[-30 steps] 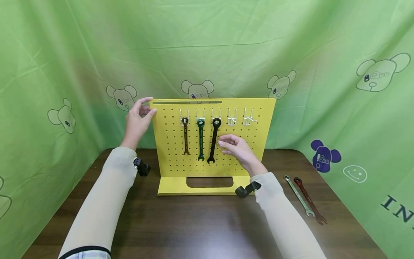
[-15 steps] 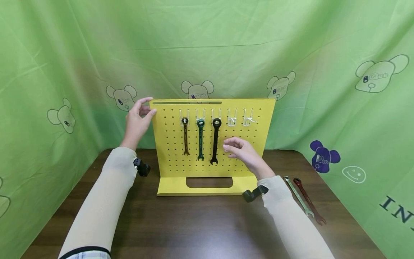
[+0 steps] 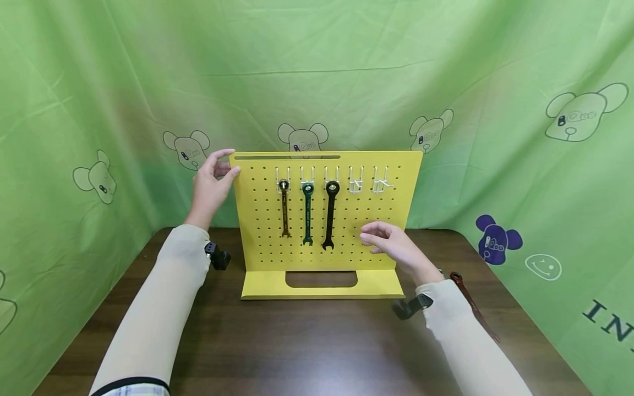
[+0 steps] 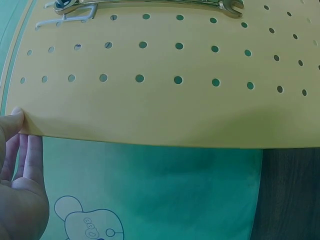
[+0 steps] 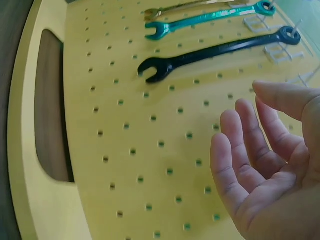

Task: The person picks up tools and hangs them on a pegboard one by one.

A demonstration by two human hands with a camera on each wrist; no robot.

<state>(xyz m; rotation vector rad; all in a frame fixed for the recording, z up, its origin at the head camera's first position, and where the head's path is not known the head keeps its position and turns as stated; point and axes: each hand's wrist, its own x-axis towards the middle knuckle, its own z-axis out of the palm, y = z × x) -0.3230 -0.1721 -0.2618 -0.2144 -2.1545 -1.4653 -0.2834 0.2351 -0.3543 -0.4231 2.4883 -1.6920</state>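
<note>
A yellow pegboard (image 3: 262, 220) stands upright on the table. My left hand (image 3: 209, 190) grips its upper left edge, thumb on the front face and fingers behind, as the left wrist view shows. Three wrenches hang on white hooks: a small bronze-coloured wrench (image 3: 284, 212), a green wrench (image 3: 307, 214) and a larger black wrench (image 3: 330, 217). In front of the board's lower right, my right hand (image 3: 393, 245) has loosely bent fingers and holds nothing. The right wrist view has the black wrench (image 5: 210, 52) beyond its fingertips, apart from them.
Two white hooks, the nearer hook (image 3: 355, 184) and the outer hook (image 3: 381, 184), carry nothing. A red wrench (image 3: 470, 300) lies on the brown table (image 3: 307, 346) at right, partly behind the right sleeve. A silvery wrench beside it is almost wholly hidden. Green cloth (image 3: 317, 66) surrounds the table.
My right hand has moved right and down, away from the black wrench. That wrench, tilted earlier, now hangs nearly straight. The right forearm now covers the silvery wrench. My left hand stays put.
</note>
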